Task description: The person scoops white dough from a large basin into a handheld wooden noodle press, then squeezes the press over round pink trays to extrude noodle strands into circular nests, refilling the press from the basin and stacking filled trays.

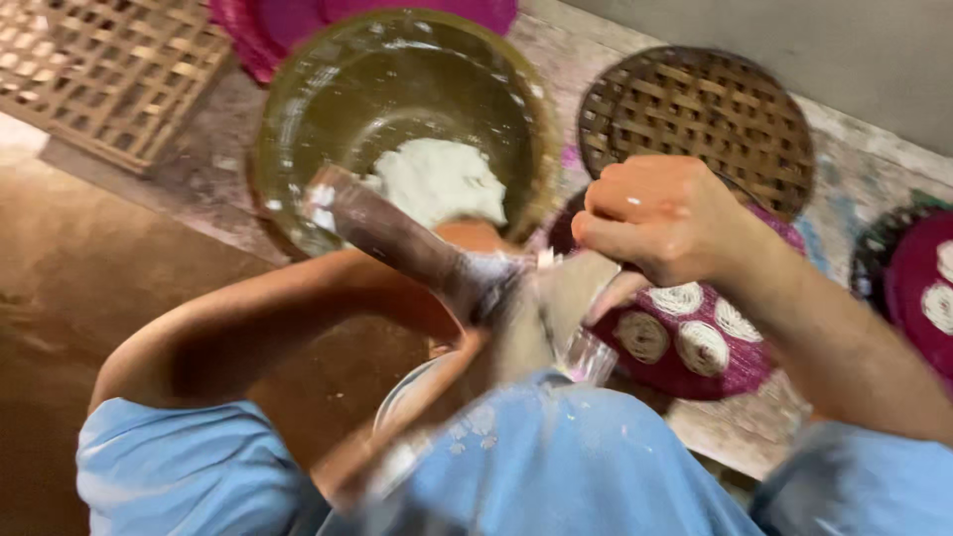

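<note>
R hand at centre-right is clenched on the top of a dough press, mid-frame. L hand is hidden behind the press, so can't tell its grip. White dough sits in the bowl, upper centre. Risk: press tilts w/ uneven force, so coils smear or miss the magenta tray.

Person, seen from above. Left arm and right arm: bare, no sleeves on forearms, no rings or bands visible. Garment: light blue cloth over lap and knees, soft folds, flecked with white spots.
</note>
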A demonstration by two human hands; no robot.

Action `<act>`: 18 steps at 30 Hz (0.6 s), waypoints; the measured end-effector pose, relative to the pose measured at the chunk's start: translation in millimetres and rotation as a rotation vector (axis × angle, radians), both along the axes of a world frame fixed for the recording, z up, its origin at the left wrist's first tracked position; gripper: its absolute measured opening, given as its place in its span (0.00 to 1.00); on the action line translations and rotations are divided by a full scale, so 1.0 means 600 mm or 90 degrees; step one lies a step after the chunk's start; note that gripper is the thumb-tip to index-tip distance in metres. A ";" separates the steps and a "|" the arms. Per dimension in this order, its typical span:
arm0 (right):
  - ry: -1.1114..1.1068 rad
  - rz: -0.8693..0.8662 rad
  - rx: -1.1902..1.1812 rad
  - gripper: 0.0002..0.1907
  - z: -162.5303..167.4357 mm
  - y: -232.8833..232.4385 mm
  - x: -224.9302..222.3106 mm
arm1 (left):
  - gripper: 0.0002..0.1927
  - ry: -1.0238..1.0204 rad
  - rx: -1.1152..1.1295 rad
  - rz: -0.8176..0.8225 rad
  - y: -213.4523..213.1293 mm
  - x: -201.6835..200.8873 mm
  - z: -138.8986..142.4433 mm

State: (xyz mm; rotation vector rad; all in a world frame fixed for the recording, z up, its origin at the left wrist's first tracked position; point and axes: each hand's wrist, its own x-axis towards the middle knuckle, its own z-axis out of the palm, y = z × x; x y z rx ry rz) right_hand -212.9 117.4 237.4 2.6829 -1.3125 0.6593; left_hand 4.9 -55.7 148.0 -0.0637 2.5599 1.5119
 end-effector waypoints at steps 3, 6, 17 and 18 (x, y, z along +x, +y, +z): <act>-0.132 0.081 0.262 0.22 -0.007 -0.074 0.075 | 0.19 0.007 0.085 -0.003 -0.056 0.082 -0.016; -0.251 0.098 0.458 0.17 -0.048 -0.102 0.138 | 0.20 0.036 0.116 0.018 -0.102 0.141 -0.030; 0.128 -0.245 0.391 0.18 -0.082 -0.195 0.088 | 0.21 0.061 0.359 0.111 -0.379 0.238 -0.125; 0.262 -0.371 0.508 0.18 -0.074 -0.209 0.075 | 0.22 0.004 0.475 0.082 -0.388 0.238 -0.133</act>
